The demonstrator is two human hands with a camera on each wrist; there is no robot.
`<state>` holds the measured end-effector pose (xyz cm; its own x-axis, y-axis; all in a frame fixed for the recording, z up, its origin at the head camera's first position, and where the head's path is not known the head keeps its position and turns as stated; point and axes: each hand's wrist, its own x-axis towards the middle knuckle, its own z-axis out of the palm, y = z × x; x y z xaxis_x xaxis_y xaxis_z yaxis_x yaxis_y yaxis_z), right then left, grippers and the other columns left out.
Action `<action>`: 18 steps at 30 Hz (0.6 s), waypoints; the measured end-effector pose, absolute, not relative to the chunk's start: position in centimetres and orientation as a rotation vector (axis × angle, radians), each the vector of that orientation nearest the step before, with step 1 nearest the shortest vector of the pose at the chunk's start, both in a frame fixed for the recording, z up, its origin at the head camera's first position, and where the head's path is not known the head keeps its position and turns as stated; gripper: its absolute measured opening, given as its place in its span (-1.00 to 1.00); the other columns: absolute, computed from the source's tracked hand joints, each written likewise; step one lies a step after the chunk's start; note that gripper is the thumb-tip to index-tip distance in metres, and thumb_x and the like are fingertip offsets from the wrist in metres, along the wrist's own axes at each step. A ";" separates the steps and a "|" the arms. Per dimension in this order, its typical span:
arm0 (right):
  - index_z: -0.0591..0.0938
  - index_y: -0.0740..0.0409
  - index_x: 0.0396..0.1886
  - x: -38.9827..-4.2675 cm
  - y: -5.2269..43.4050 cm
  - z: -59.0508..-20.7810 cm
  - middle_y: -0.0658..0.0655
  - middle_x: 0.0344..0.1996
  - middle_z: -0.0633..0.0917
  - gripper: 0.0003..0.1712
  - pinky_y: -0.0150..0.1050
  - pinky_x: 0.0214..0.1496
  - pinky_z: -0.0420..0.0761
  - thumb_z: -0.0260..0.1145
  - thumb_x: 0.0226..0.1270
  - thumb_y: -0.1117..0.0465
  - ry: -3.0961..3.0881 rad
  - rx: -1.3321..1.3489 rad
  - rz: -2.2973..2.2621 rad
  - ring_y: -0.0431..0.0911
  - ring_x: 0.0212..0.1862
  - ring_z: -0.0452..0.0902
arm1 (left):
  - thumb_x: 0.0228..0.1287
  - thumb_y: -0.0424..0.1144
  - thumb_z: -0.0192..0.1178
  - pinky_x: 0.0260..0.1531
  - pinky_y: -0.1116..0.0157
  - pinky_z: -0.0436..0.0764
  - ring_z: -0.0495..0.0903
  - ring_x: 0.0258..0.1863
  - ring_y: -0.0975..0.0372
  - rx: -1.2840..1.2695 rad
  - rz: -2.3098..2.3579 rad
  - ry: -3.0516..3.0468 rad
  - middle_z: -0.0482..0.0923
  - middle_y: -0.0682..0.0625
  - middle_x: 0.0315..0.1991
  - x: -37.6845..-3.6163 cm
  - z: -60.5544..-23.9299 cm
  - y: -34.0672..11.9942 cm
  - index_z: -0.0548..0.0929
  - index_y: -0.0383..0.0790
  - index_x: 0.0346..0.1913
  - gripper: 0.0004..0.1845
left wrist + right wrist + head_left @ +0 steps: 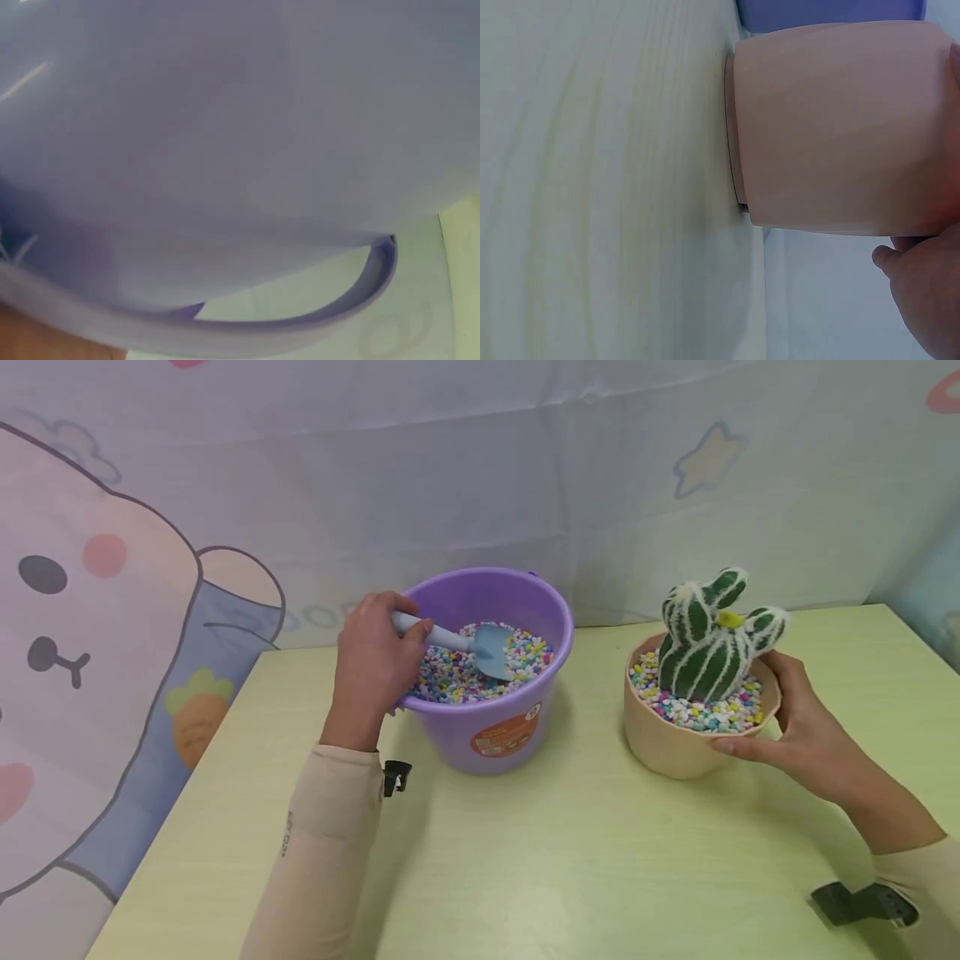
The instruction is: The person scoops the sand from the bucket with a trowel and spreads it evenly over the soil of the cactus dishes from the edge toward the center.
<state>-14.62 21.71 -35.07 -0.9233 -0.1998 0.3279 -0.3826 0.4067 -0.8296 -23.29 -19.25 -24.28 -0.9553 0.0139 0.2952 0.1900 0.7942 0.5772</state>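
My left hand (375,656) grips the handle of a small pale-blue trowel (480,645) whose blade lies on the coloured pebbles (459,675) inside a purple bucket (517,731). In the left wrist view only the bucket wall (240,135) and its handle (375,281) show. My right hand (787,727) holds the right side of a beige pot (667,752) at its rim. The pot stands on the table with a green striped toy cactus (708,639) set in coloured pebbles. In the right wrist view the pot (840,127) fills the top right, with my hand (926,300) below it.
The pale yellow-green table (540,860) runs from the wall to the near edge. A cartoon-printed cloth backdrop (225,485) hangs behind and along the left side. The bucket and pot stand about a hand's width apart.
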 end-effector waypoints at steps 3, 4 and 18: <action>-0.09 -0.02 0.53 -14.6 21.7 -35.0 0.13 0.38 0.03 0.27 -0.71 0.20 0.11 0.45 -0.01 0.62 -2.474 0.526 1.543 -0.26 0.37 -0.05 | 0.40 -0.15 0.24 -0.31 0.14 0.62 0.56 -0.29 0.04 -0.220 -0.944 -2.746 0.61 -0.16 -0.20 -23.2 -24.1 -19.9 0.60 -0.30 0.02 -0.70; -0.09 -0.02 0.53 -14.6 21.7 -35.0 0.13 0.38 0.03 0.27 -0.70 0.21 0.11 0.45 -0.02 0.62 -2.473 0.527 1.545 -0.26 0.37 -0.05 | 0.41 -0.15 0.23 -0.36 0.17 0.62 0.58 -0.34 0.07 -0.246 -0.971 -2.758 0.63 -0.16 -0.25 -23.2 -24.0 -20.1 0.59 -0.29 0.01 -0.71; -0.10 -0.02 0.53 -14.7 21.8 -35.2 0.11 0.36 0.05 0.27 -0.72 0.20 0.11 0.45 -0.01 0.62 -2.483 0.526 1.537 -0.27 0.37 -0.04 | 0.32 -0.39 0.29 -0.25 0.20 0.75 0.74 -0.31 -0.01 -0.299 -1.780 -2.442 0.49 -0.25 -0.09 -24.1 -24.2 -21.4 0.59 -0.48 -0.12 -0.80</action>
<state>-14.74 21.84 -35.25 -0.9223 -0.2046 0.3278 -0.3846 0.4048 -0.8296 -24.10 -21.36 -24.17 -0.9751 0.0968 0.1995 0.2196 0.2952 0.9298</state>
